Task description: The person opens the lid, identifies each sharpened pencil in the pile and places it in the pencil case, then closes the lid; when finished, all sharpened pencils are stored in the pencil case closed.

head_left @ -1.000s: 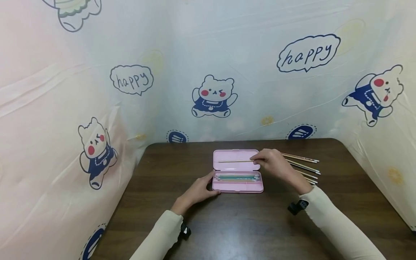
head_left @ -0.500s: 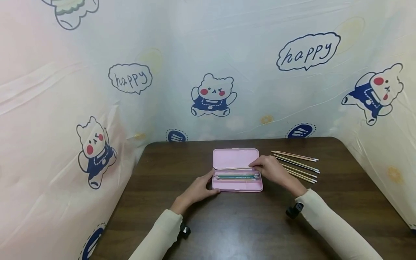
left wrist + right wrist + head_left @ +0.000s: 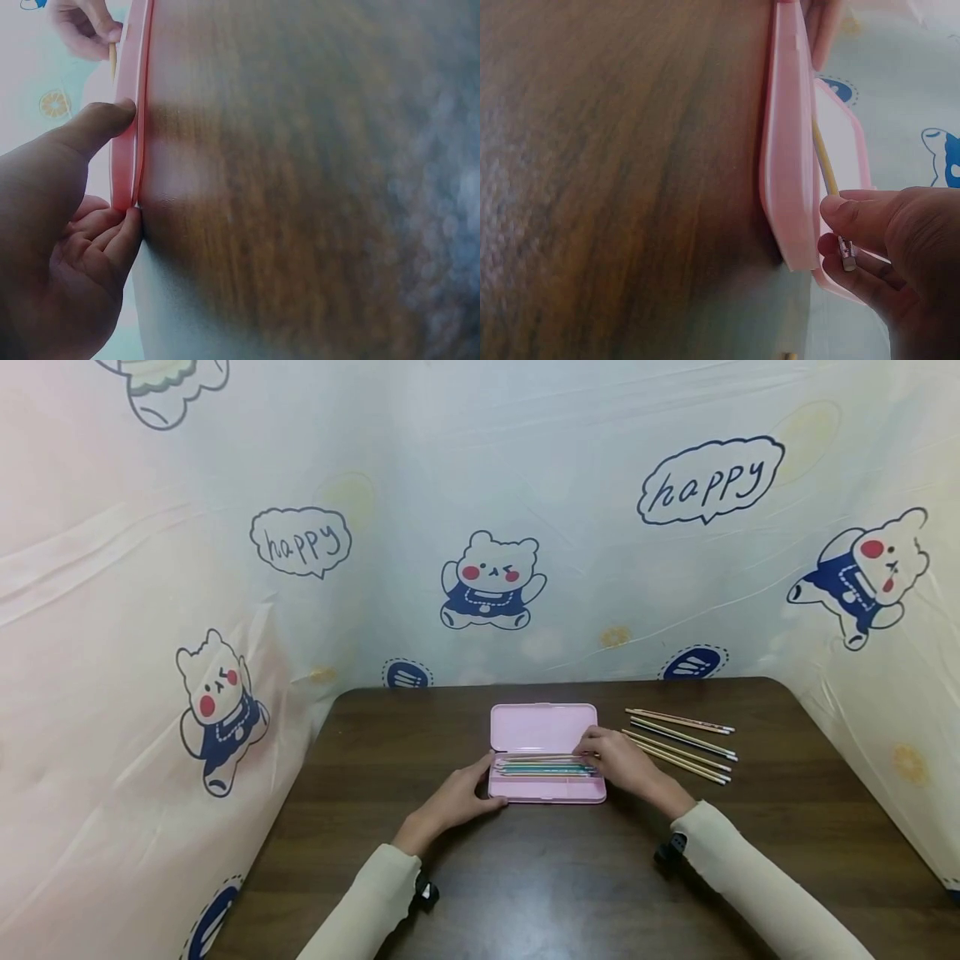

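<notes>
An open pink pencil case [image 3: 534, 788] lies on the table, its lid [image 3: 543, 728] folded back. Several pencils [image 3: 543, 769], some green, lie side by side in its base. My left hand [image 3: 452, 799] grips the case's left end, thumb on the front wall and fingers around the corner, as the left wrist view also shows. At the right end, my right hand [image 3: 618, 764] pinches a yellow pencil [image 3: 825, 159] near its eraser end, low over the base. In the right wrist view the pencil's far part is hidden by the case wall.
Right of the case, several loose pencils [image 3: 678, 749] lie fanned on the brown table [image 3: 525, 877], erasers pointing right. A patterned cloth [image 3: 585, 527] hangs behind the table and along its sides.
My right hand has brought the pencil down from in front of the lid to the base of the case. The left hand has stayed at the left end.
</notes>
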A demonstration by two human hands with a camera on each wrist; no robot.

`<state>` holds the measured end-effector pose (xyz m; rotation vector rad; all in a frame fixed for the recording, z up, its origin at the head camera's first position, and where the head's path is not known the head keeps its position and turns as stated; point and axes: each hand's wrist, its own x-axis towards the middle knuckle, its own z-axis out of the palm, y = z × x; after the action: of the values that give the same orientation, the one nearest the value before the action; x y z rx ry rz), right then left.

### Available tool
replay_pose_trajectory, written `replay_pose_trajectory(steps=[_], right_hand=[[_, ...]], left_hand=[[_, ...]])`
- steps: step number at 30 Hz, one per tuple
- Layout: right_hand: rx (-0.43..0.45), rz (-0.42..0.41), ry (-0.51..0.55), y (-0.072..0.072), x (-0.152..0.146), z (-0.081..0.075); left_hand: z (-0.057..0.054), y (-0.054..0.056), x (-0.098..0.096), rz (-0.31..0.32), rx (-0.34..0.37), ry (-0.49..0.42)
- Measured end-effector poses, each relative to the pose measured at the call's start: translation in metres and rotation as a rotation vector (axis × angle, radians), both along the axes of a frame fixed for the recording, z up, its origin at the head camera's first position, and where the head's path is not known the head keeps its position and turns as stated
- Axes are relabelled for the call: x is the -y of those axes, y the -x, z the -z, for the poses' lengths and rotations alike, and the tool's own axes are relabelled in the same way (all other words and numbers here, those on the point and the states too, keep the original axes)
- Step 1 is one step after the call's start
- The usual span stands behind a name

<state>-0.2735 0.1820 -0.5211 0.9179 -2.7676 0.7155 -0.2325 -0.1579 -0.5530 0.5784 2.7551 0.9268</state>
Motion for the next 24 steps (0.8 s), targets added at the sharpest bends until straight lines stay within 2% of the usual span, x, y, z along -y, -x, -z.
replay_pose_trajectory(steps=[9,18,24], right_hand=[[-0.133,-0.022,-0.073,0.004,0.008,0.013],[-0.12,-0.001,-0.127,0.003,0.012,0.014],[-0.107,0.012,-0.116,0.001,0.009,0.004]], left_hand=[[-0.003,-0.004,0.0,-0.003,0.012,-0.011],[-0.004,-0.004,-0.001,-0.009,0.012,-0.013],[-0.006,-0.004,-0.001,-0.008,0.014,-0.003]])
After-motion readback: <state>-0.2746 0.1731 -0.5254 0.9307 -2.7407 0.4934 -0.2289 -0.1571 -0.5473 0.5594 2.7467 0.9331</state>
